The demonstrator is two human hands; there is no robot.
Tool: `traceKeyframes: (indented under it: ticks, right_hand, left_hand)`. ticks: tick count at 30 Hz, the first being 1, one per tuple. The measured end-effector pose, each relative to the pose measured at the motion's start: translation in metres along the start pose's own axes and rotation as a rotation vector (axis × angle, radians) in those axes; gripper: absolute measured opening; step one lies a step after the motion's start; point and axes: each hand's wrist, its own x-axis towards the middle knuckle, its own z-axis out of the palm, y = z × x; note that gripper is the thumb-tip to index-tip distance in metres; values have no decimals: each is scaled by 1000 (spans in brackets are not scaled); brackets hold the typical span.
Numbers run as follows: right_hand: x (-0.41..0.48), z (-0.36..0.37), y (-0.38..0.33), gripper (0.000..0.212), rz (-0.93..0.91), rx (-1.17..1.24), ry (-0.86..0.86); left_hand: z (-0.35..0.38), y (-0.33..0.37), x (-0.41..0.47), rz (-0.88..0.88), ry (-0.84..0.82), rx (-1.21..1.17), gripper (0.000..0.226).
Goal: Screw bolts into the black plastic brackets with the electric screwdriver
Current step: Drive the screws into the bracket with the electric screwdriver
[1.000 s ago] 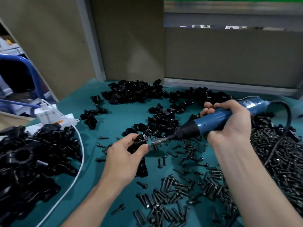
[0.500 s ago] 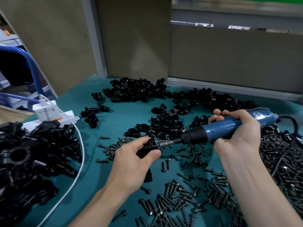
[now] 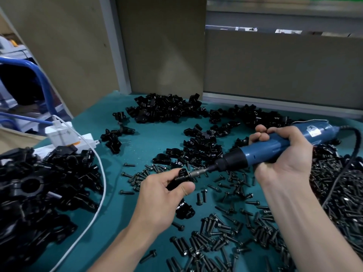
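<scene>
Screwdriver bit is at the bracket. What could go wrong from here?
1. The left hand alone grips the bracket; driving torque could twist it loose.
2. Its thumb sits just below the bit; a slip might jab it.
3. The electric screwdriver, in the right hand, trails its cord over the bolt pile and could drag bolts around.

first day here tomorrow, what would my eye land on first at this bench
First the blue electric screwdriver at mid-right, gripped by the right hand, its bit against a black plastic bracket that the left hand holds at centre. Loose black bolts litter the teal bench top, thickest at the right edge, and a heap of black plastic parts fills the left foreground.
</scene>
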Motion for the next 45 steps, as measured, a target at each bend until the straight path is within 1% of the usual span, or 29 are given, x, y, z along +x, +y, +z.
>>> traceKeyframes:
  ticks: [5,7,11,12,13,16,17,20,21,22,26,29,32,34,37,40,45]
  right_hand:
    - [-3,1,3,15,-38,8,-47]
    - [-3,1,4,16,-46,11,-52]
    - [-2,-1,7,19,-42,21,-35]
    - [-1,-1,7,18,-42,22,-29]
    - [0,-2,8,18,-44,22,-23]
    - [1,-3,7,18,-33,27,-18]
    - [1,-4,7,18,-25,36,-16]
    - [2,-5,8,19,-16,45,12]
    - [2,-6,8,18,-10,48,20]
    - [2,-6,8,18,-4,55,28]
    - [2,-9,9,16,14,69,68]
    - [1,-12,8,16,44,80,106]
    - [1,-16,7,16,70,103,141]
    - [1,-17,6,15,88,112,150]
    - [3,-16,6,16,99,112,157]
    - [3,-15,6,17,117,105,168]
    - [2,-15,9,19,120,90,177]
  left_hand:
    - [-1,-5,2,36,3,45,10]
    - [0,-7,3,46,13,45,18]
    - [1,-5,3,50,50,92,44]
    - [2,-2,3,43,49,109,46]
    - [2,-3,3,38,45,134,45]
    - [3,-5,1,22,77,158,27]
    - [3,-5,0,15,98,158,34]
    - [5,-2,-2,19,135,156,73]
    - [4,1,-3,24,135,153,80]
    - [4,4,-5,35,135,152,83]
    - [1,3,-9,149,188,232,75]
    - [0,8,-13,314,183,315,62]
    - [0,13,-13,480,225,488,50]
    - [1,11,-13,570,264,563,49]
    - [-1,8,-13,617,257,589,55]
    - [-5,9,-13,657,257,604,55]
    - [-9,8,-11,665,227,632,58]
